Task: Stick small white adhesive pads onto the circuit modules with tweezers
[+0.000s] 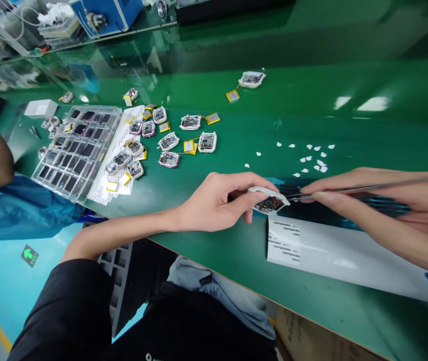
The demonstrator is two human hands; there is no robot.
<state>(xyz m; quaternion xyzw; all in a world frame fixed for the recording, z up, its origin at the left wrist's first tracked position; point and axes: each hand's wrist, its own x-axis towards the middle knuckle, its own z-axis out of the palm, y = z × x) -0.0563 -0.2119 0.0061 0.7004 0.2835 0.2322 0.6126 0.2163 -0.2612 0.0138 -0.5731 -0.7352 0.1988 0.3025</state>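
The green tabletop [311,110] spreads under and beyond both grips, the left grip [221,203] and the right grip [417,233]. Well off to the left of the left grip is another person's blue sleeve [14,205]. A blue machine [111,15] stands far beyond the left grip, also to its left. The white printed sheet [334,245] lies on the near side of the right grip, below the fingers. A clear compartment tray [99,150] sits well left of the left grip, with printed paper [103,190] along its side nearer that grip. The right grip is pinched narrow on slim metal tweezers [368,188], which point at the left grip. The left grip is closed around a white open case [270,202], tilted, its inner parts showing; the tweezer tips are at its right end, but whether they touch I cannot tell. Similar open cases [169,141] lie beyond and left of the left grip, among yellow-edged batteries [189,146]. Tiny white pieces [323,169] are scattered just beyond the right grip's fingertips.
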